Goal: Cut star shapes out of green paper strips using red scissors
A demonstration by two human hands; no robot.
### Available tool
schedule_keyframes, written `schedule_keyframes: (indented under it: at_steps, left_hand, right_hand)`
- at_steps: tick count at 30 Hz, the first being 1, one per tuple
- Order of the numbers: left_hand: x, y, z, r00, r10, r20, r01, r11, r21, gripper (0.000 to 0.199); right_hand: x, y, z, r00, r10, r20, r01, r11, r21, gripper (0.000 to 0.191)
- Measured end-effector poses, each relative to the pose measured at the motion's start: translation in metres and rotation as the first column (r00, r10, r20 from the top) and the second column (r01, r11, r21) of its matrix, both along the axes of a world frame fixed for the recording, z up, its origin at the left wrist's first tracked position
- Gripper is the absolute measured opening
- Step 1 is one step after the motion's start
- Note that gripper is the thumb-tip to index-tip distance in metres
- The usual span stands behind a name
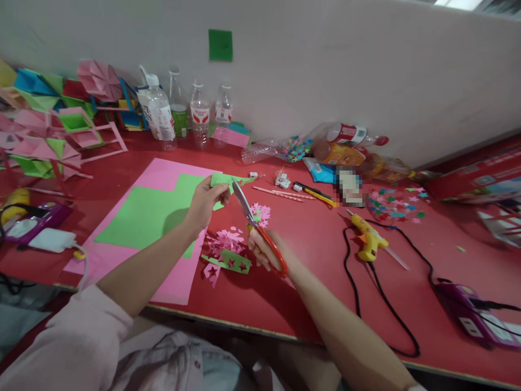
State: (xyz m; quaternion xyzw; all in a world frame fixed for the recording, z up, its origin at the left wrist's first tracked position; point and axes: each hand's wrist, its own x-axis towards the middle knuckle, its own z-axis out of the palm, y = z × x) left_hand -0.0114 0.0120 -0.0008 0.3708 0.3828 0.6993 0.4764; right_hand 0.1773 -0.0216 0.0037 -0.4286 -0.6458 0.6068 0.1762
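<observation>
My left hand (204, 203) pinches a strip of green paper (223, 178) above the table. In my right hand (262, 248) is a pair of scissors (269, 247) with red and yellow handles, its blades pointing up and left at the strip's edge. Beneath the scissors lie pink star cutouts (262, 213) and a heap of pink paper scraps (226, 239). A green offcut (235, 263) with star-shaped holes rests just in front of that heap. Left of my hands, large green sheets (140, 217) lie over a pink sheet (171, 290).
A yellow glue gun (367, 236) with a looping black cord lies at right, near a purple power strip (474, 312). Colourful stars (396, 205) are scattered behind it. Plastic bottles (200, 117) line the wall, and folded paper models (49, 125) crowd the back left.
</observation>
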Motion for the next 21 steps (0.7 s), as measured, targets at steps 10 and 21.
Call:
schedule_keyframes:
  at_steps: [10, 21]
  left_hand:
    - [0.0054, -0.0024, -0.0037, 1.0, -0.018, -0.006, 0.018, 1.0, -0.015, 0.007]
    - [0.0055, -0.0017, -0.0023, 1.0, -0.012, 0.012, 0.013, 1.0, -0.015, 0.007]
  right_hand:
    - [-0.0033, -0.0039, -0.0082, 0.998, -0.04, -0.055, 0.04, 0.999, -0.007, 0.049]
    - [-0.0055, -0.0065, -0.0015, 0.996, -0.09, 0.006, 0.09, 0.996, 0.0, 0.052]
